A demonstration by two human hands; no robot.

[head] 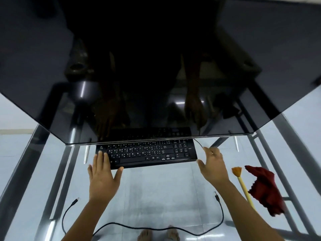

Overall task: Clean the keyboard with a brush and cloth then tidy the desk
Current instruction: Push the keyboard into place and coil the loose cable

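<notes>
On a clear glass desk (165, 192), the left grip (102, 173) lay spread flat on a black rectangular keyboard (146, 153) half under a dark monitor (156, 66), the open-fingered right grip (213, 164) at its other end, apparently to slide it out beside the orange-bristled yellow brush (242, 185) and crumpled dark-red cloth (265, 188).

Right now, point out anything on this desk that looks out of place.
A black cable sprawls loose on the near side of the keyboard, both plugs unconnected. The red cloth lies crumpled beside the brush.
</notes>
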